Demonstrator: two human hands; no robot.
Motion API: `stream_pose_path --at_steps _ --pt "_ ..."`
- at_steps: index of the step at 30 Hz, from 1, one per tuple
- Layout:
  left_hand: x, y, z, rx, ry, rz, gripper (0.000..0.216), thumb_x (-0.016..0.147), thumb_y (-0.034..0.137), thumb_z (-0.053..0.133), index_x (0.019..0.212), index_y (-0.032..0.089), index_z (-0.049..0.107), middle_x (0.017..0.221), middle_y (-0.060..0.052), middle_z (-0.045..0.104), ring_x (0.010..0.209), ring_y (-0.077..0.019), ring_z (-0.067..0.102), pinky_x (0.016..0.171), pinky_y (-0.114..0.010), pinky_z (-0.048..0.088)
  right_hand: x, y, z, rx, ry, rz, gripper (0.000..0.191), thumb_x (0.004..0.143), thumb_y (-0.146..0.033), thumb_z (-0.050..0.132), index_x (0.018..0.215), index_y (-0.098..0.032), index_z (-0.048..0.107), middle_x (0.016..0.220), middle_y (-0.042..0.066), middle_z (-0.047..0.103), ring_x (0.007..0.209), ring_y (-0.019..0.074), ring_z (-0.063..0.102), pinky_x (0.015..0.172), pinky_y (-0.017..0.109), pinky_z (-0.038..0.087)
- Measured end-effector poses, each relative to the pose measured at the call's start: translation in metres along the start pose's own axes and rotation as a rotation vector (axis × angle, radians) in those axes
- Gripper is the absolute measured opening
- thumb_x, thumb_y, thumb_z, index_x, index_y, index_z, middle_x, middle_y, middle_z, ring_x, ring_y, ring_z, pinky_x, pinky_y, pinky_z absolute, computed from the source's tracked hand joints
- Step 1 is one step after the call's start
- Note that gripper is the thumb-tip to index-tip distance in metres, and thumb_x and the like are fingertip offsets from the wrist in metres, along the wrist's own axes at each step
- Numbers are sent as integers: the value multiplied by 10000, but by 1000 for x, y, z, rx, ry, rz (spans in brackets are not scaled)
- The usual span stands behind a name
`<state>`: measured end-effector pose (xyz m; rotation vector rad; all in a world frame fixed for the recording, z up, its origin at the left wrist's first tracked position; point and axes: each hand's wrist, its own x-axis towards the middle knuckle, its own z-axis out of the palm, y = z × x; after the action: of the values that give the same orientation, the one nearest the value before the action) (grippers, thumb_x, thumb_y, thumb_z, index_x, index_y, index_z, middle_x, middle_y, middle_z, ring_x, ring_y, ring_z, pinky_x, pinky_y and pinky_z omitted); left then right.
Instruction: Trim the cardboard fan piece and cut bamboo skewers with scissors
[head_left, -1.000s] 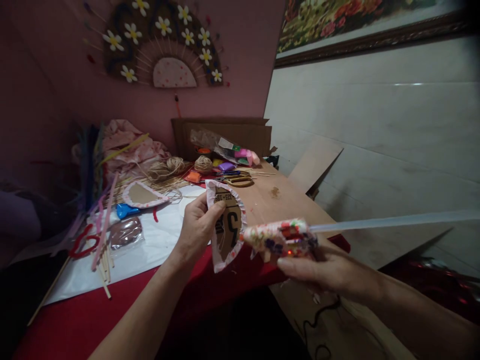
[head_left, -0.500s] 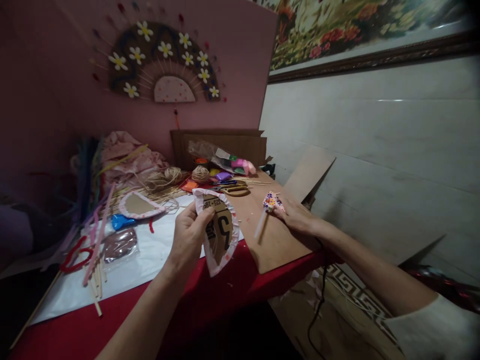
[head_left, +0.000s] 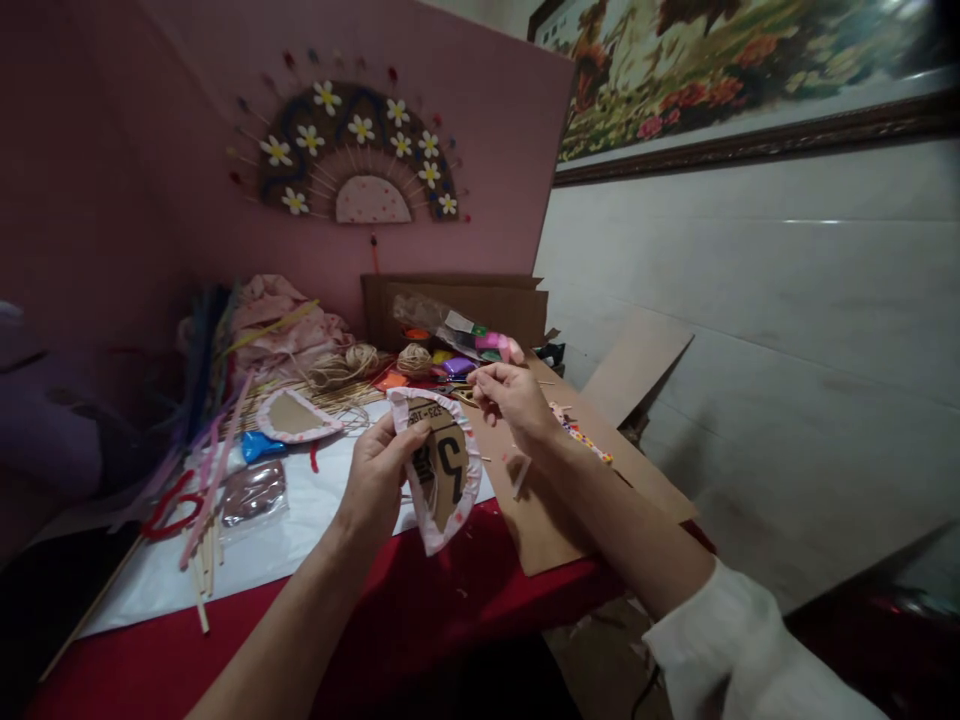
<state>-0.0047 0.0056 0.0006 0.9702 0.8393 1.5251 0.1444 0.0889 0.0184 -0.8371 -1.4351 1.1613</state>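
My left hand is closed on a half-round cardboard piece with a pink patterned fabric rim, held upright over the table's front edge with its printed brown side facing me. My right hand hovers just above and right of the piece's top. Its fingertips are pinched together, and I cannot make out what they hold. A glue gun wrapped in flowery tape lies on the cardboard sheet behind my right wrist.
A second fabric-rimmed half-round lies on white paper over a red cloth. Twine balls, coloured clay packets, thin sticks and pink fabric crowd the back. A flowered fan hangs on the wall.
My right hand has put the glue gun down on the cardboard sheet and moved left and up to the top of the held piece. My left hand has kept its grip.
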Motion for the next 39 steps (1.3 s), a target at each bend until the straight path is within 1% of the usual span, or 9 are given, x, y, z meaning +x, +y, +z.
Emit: stream_pose_path --at_steps 3,7,13,16,21,24,27,32,39 --pt "3 -3 -2 21 10 -30 216 661 283 689 813 138 635 684 -17 674 582 -128 606 555 -217 471 13 16 11 140 38 123 280 761 -435 566 719 -173 477 462 -96 363 353 29 257 331 148 205" --pt "5 -6 -3 24 34 -47 244 647 276 703 834 130 646 706 -29 682 602 -129 608 573 -218 468 11 38 9 131 9 138 401 765 -531 545 621 -179 419 402 -110 286 320 20 183 325 151 132" --pt "8 -9 -2 -10 93 -57 303 632 285 715 890 147 635 786 -30 685 645 -142 623 608 -246 482 -9 36 15 361 -269 112 427 710 -584 609 755 -161 562 613 -17 552 516 91 480 500 203 384" --pt "10 -14 -3 51 129 4 346 637 295 719 935 154 616 791 -20 661 637 -126 605 584 -229 477 -15 32 20 392 -362 130 478 702 -622 597 789 -152 582 651 -5 565 563 106 495 544 218 389" --pt "12 -2 -4 186 48 5 419 647 403 704 965 146 613 848 -57 633 669 -148 599 506 -225 477 -16 32 19 370 -315 147 324 678 -426 711 799 -164 564 629 -42 539 515 76 461 517 189 371" --pt "20 17 -8 172 108 -9 395 677 474 652 859 124 624 810 -74 632 656 -157 603 525 -258 500 -14 27 14 387 -280 149 283 691 -392 697 770 -153 569 621 -34 550 499 71 460 494 180 367" --pt "32 26 -17 154 34 -137 354 710 438 630 813 100 639 733 -86 637 616 -156 600 510 -254 494 -14 25 11 341 -285 142 255 694 -355 695 761 -133 592 604 -28 547 485 63 449 467 170 347" --pt "39 14 -31 36 -80 -177 211 718 317 651 759 110 665 678 -72 655 571 -128 594 496 -216 485 -14 31 11 242 -285 138 233 711 -335 681 774 -125 603 627 -17 557 505 65 459 476 173 348" --pt "36 4 -37 155 -49 -149 334 710 418 654 687 85 671 627 -107 677 520 -139 609 499 -232 482 -14 32 13 196 -278 178 264 669 -362 702 690 -131 578 564 -33 522 473 60 434 453 176 330"
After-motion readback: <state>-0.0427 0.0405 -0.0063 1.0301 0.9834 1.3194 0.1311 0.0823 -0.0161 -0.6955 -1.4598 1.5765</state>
